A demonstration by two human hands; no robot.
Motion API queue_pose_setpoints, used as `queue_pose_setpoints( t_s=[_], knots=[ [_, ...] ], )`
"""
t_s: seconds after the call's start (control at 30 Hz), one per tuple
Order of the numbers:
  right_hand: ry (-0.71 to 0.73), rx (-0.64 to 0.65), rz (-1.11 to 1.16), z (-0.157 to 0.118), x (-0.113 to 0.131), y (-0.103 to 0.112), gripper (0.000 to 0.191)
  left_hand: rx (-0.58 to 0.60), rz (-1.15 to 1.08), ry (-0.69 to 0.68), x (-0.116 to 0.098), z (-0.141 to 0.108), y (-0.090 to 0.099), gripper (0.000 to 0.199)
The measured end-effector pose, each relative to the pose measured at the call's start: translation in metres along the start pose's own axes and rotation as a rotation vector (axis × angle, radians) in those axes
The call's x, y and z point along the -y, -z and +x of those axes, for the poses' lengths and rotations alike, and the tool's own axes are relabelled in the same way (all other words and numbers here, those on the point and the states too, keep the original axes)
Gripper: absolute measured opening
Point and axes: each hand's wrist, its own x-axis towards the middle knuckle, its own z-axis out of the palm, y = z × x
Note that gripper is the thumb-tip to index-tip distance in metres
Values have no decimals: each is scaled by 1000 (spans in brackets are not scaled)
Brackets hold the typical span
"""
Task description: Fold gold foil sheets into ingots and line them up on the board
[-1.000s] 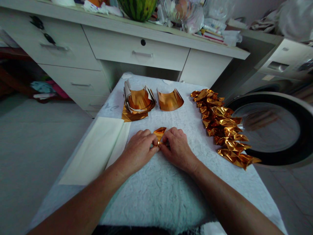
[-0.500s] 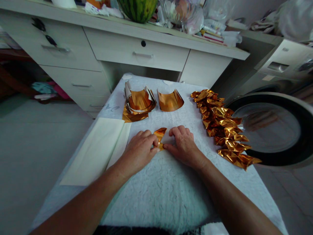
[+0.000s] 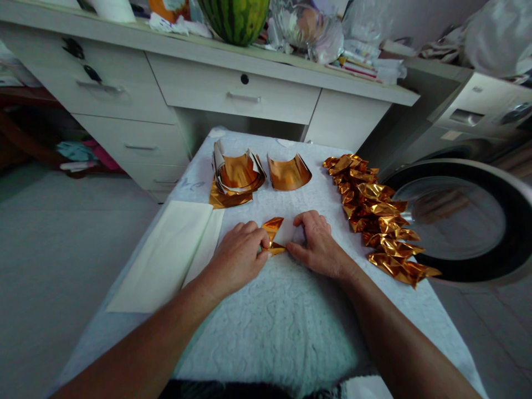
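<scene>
My left hand (image 3: 241,252) pinches the left side of a small piece of folded gold foil paper (image 3: 273,226) between thumb and fingers. The foil lies low on the cloth-covered table (image 3: 257,338), with one flap standing up and a narrow flap pointing right. Beside that right tip, my right hand (image 3: 316,244) rests with its thumb at the foil's point and its thumb and forefinger apart. Part of the foil is hidden behind my left fingers. A row of folded gold foil pieces (image 3: 376,213) runs down the table's right side.
Curved gold sheets stand in a stack (image 3: 238,173), with a smaller stack (image 3: 290,172) to its right. Pale paper sheets (image 3: 166,249) lie at the left. Behind are white drawers (image 3: 233,91) and a watermelon (image 3: 235,19). An open washer door (image 3: 461,221) borders the right side.
My right hand has shifted slightly to the right, its thumb drawing away along the foil's narrow flap, which now shows more. My left hand keeps its pinch. The view has tilted slightly.
</scene>
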Motion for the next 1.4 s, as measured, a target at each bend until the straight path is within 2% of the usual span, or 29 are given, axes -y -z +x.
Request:
queue_pose_setpoints(
  t_s=[0.13, 0.23, 0.43, 0.6, 0.83, 0.97, 1.13, 1.3, 1.4],
  knots=[
    [62, -95, -21, -2, 10, -13, 45, -6, 26, -17, 0, -1, -1, 2],
    [101, -103, -27, -2, 13, -19, 50, -3, 33, -24, 0, -1, -2, 4],
    [79, -11, 23, -1, 4, -7, 55, 2, 28, -34, 2, -2, -3, 7],
    [204, -26, 100, 4, -2, -5, 56, -11, 21, -49, 3, -4, -5, 6],
    [237, -40, 125, 11, 2, -8, 30, -42, -10, -81, 5, -5, -6, 7],
    [185, -36, 64, 14, 1, -8, 28, -116, -41, -69, 6, -7, -7, 11],
    [84, -47, 31, 15, 0, -11, 9, -192, 7, -19, 7, -8, -9, 15],
    [70, -31, 7, 12, 0, -12, 14, -212, 46, 114, 11, -9, -8, 24],
    [73, -25, 21, 11, 0, -10, 9, -188, 43, 136, 11, -9, -8, 25]
  ],
)
